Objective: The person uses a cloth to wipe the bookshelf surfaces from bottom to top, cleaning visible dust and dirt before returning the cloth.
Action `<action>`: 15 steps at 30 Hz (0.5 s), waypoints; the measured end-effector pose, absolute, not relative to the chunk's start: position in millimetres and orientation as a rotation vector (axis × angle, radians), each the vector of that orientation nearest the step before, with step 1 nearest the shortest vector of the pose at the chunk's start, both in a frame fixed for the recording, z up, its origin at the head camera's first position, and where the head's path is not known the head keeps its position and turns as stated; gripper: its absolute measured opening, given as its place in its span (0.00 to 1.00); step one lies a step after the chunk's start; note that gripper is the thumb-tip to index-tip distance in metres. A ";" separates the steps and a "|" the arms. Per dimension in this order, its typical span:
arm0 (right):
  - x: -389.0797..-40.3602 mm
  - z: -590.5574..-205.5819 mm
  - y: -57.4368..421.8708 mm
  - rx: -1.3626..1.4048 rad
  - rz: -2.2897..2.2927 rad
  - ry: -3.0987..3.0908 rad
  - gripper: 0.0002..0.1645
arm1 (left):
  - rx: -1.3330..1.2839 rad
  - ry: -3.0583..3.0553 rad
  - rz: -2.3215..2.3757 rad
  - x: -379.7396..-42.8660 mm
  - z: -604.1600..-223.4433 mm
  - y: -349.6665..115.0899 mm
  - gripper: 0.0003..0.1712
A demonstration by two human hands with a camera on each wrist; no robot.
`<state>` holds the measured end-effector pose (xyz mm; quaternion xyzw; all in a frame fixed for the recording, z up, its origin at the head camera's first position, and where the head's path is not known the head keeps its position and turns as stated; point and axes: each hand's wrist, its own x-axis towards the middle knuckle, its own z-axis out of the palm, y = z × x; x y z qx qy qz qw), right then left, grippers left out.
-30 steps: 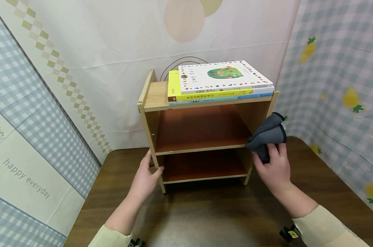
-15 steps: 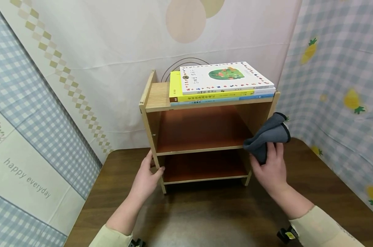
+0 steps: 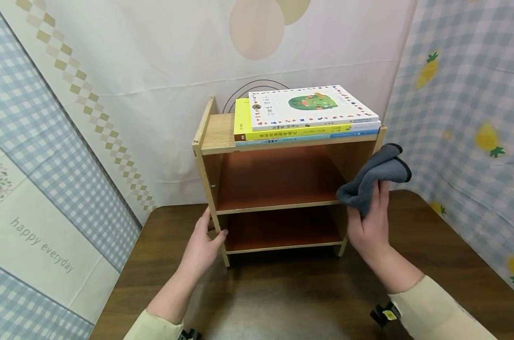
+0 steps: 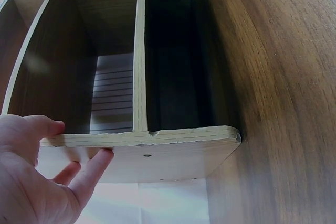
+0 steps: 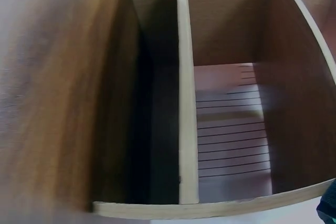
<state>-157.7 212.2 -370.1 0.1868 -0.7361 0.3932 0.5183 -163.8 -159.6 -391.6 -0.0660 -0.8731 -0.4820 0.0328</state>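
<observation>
A small wooden shelf [image 3: 278, 206] with open compartments stands on the table. My left hand [image 3: 201, 243] grips the front edge of its left side panel low down. In the left wrist view the thumb of my left hand [image 4: 31, 171] lies on the inner face, with fingers against the outer face. My right hand [image 3: 372, 224] holds a bunched dark grey cloth [image 3: 373, 177] with black edging at the front edge of the right side panel. Only a dark corner of the cloth [image 5: 328, 203] shows in the right wrist view, and the right hand is out of that view.
Several books [image 3: 312, 108] lie stacked on the shelf's top board, a white one uppermost over a yellow one. The brown table [image 3: 282, 297] extends in front. Patterned curtains, a white one [image 3: 163, 56] behind and a checked one [image 3: 461, 94] at right, surround it.
My right hand has moved upward along the right side panel with the cloth, after a slight shift left. My left hand keeps its grip in the same place.
</observation>
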 end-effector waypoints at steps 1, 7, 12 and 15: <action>-157.3 -365.2 209.8 0.456 0.944 -1.754 0.44 | -0.201 -2.688 -1.483 -163.7 -391.7 -159.7 0.47; -149.7 -332.3 194.4 0.478 0.940 -1.688 0.43 | -0.200 -2.691 -1.479 -163.6 -391.8 -159.9 0.47; -154.9 -317.2 191.7 0.498 0.932 -1.620 0.44 | -0.205 -2.688 -1.480 -163.7 -391.5 -159.7 0.47; -163.0 -313.7 194.4 0.517 0.933 -1.581 0.45 | -0.208 -2.687 -1.480 -164.0 -391.7 -159.8 0.47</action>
